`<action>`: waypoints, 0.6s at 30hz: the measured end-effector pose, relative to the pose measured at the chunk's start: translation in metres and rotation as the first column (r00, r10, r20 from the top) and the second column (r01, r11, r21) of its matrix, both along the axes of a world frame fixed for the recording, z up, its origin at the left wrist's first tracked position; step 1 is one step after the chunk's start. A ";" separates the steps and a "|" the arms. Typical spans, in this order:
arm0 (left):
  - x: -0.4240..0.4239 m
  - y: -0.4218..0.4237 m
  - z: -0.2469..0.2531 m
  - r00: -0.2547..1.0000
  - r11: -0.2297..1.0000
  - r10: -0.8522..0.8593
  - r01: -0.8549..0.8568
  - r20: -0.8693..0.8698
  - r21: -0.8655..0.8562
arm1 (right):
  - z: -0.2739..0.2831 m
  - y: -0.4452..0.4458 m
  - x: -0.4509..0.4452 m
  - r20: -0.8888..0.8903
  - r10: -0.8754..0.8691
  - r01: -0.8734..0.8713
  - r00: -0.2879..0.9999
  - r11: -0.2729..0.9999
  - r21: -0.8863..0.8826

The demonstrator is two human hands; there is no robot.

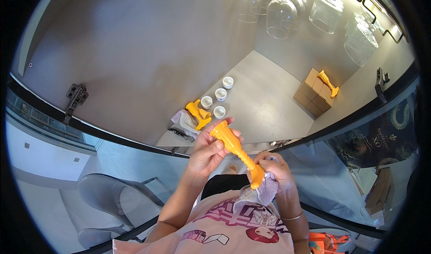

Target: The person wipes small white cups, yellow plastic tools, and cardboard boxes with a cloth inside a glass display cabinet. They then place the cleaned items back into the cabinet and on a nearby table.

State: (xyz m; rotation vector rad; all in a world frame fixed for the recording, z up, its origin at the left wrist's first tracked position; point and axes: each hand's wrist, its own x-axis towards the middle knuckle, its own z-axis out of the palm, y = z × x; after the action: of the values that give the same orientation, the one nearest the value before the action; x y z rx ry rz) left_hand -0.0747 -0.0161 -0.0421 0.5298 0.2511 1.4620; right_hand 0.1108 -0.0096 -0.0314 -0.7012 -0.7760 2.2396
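A glossy yellow goblet-shaped piece (235,148) with a ribbed cup, a twisted stem and a flared, curved base slants between my hands. My left hand (211,149) grips it around the cup end. At the base end, my right hand (274,173) holds a lilac and white cloth (266,190) against it, and the cloth hangs down in front of my shirt. Just beyond my left hand, more yellow pieces (198,114) lie on a second crumpled cloth (184,121) beside a black hair-clip-like item (180,134).
Several small white cups (220,94) stand on the cabinet shelf (266,95). Stacked brown cardboard boxes (315,94) at the right bear another yellow piece (328,84). Stemmed glasses (282,16) and a ribbed glass decanter (326,11) hang overhead. Open glass doors (303,170) flank me.
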 end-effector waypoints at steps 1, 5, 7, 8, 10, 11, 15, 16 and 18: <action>0.001 0.000 -0.001 1.000 1.000 0.001 -0.001 0.006 0.018 | -0.002 -0.003 -0.001 -0.031 0.008 -0.009 0.999 0.999 -0.042; 0.006 0.001 -0.001 0.999 0.996 -0.018 0.014 0.044 0.088 | 0.002 -0.005 -0.002 -0.233 0.039 -0.074 0.972 0.987 -0.143; 0.010 0.002 -0.001 0.996 0.989 -0.042 0.030 0.079 0.143 | 0.000 -0.007 -0.004 -0.315 0.033 -0.094 0.949 0.979 -0.181; 0.012 0.003 -0.002 0.993 0.983 -0.054 0.035 0.101 0.180 | -0.001 -0.008 -0.005 -0.355 0.028 -0.105 0.934 0.974 -0.199; 0.015 0.004 0.000 0.992 0.982 -0.060 0.038 0.114 0.186 | -0.004 -0.008 -0.006 -0.327 0.052 -0.115 0.944 0.977 -0.179; 0.016 0.003 0.003 0.993 0.987 -0.054 0.037 0.106 0.154 | -0.004 -0.008 -0.006 -0.312 0.062 -0.120 0.948 0.978 -0.168; 0.016 0.002 0.007 0.996 0.998 -0.056 0.053 0.069 0.039 | 0.019 -0.002 -0.002 0.200 -0.049 -0.021 0.979 0.942 0.335; 0.017 0.003 0.004 0.993 0.998 -0.060 0.057 0.100 0.038 | 0.020 -0.002 0.002 0.323 -0.068 -0.073 0.944 0.911 0.406; 0.017 0.000 0.002 0.998 0.998 0.039 -0.041 -0.045 -0.048 | 0.020 -0.003 0.001 0.387 -0.141 -0.112 0.911 0.819 0.563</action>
State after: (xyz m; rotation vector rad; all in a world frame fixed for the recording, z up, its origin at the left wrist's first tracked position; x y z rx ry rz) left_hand -0.0575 -0.0157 -0.0406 0.5198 0.3330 1.4805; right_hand 0.1123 -0.0127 -0.0114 -0.8698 -1.5701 1.6931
